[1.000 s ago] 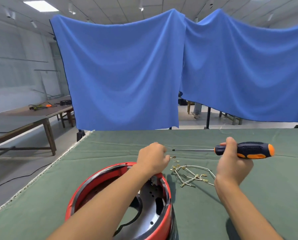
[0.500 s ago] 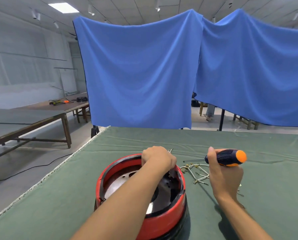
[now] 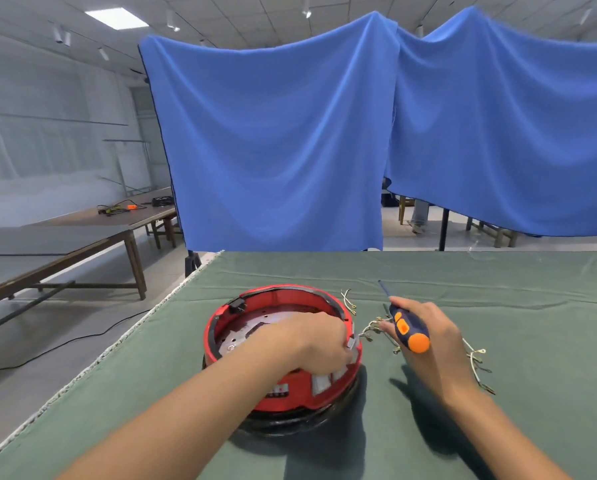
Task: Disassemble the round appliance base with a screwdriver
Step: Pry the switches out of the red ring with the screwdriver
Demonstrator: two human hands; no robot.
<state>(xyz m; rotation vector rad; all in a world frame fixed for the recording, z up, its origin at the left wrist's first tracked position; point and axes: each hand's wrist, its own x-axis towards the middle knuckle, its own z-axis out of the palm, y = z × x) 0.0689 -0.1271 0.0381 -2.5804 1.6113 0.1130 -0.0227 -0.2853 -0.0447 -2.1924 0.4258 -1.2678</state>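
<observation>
Green-clothed desk [image 3: 497, 289]: red appliance base [image 3: 283, 386] at lower centre, left hand [image 3: 319, 344] gripping its rim. Right hand [image 3: 428, 337] held screwdriver [image 3: 406, 329], tip off work. Wires [image 3: 477, 362] already out; shell still assembled.

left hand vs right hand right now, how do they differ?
The left hand reaches across the round red appliance base and grips its right rim; the right hand holds the orange-and-navy-handled screwdriver beside the base, above the green table cover. The left hand touches the base; the right hand is clear of it, screwdriver tip pointing away. Both have fingers curled round something.
</observation>
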